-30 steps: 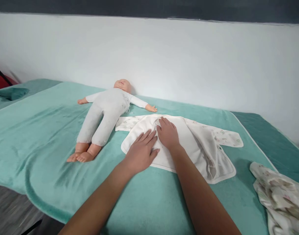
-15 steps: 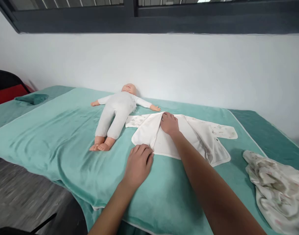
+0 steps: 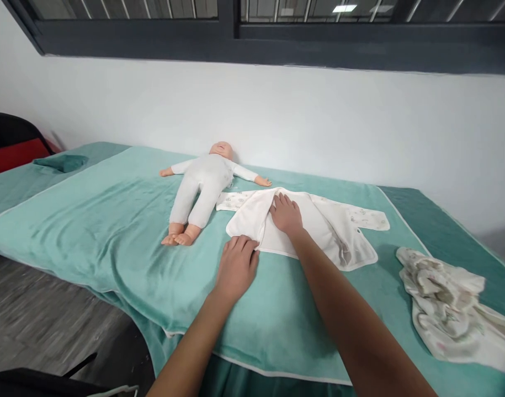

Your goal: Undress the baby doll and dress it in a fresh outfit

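A small white baby garment lies spread on the teal blanket, its sleeves out to both sides. My right hand rests flat on the garment's upper middle, fingers stretched out. At the garment's lower left hem sits my left hand, fingers curled down over the edge of the cloth. A baby doll in a white suit lies on its back just left of the garment, head towards the wall.
A crumpled patterned cloth lies at the right on the blanket. A darker teal cover shows beyond it. A folded teal piece and a red and black chair are far left. The white wall runs behind, under a dark window frame.
My left hand slid from the middle of the garment down to its lower left hem. My right hand stayed on the cloth. The view rose and pulled back.
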`<action>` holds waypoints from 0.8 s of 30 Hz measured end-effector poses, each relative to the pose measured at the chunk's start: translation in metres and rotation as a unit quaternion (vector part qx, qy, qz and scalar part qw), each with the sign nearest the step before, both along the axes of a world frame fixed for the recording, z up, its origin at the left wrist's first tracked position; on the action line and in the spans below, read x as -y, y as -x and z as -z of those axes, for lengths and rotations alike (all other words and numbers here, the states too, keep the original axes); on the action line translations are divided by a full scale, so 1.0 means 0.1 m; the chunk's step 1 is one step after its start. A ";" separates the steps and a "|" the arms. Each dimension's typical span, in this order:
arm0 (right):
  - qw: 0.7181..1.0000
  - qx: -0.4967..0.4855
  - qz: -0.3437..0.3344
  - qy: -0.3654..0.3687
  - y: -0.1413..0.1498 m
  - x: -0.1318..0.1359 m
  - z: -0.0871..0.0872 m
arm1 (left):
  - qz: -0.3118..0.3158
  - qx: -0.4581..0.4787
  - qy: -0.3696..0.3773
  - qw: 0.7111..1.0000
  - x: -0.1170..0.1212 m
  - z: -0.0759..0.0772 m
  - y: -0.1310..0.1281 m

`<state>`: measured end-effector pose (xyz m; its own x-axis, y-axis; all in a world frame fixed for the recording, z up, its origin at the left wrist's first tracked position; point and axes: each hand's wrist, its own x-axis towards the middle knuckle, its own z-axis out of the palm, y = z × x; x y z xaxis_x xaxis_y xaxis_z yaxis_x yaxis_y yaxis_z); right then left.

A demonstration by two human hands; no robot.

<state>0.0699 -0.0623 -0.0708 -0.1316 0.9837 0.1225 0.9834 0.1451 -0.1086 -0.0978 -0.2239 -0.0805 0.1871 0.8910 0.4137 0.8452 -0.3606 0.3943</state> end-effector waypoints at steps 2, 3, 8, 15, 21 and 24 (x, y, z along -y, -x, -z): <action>1.000 0.005 -0.001 0.000 0.02 0.06 0.00 | -0.003 0.004 -0.003 1.000 -0.01 -0.01 -0.01; 1.000 0.008 -0.002 0.000 0.02 0.08 0.01 | -0.007 0.004 -0.005 1.000 -0.01 -0.02 -0.02; 1.000 0.015 -0.007 0.010 0.05 0.10 0.01 | -0.086 -0.002 -0.005 0.996 -0.10 -0.03 -0.12; 0.999 0.022 -0.021 0.032 0.04 -0.07 -0.02 | -0.099 -0.021 -0.028 0.994 -0.16 -0.02 -0.15; 0.999 0.017 -0.008 0.039 0.07 -0.23 -0.01 | -0.077 -0.031 -0.051 0.995 -0.13 0.00 -0.13; 0.999 0.013 0.002 0.041 0.08 -0.27 -0.01 | -0.056 -0.045 -0.038 0.997 -0.13 -0.02 -0.14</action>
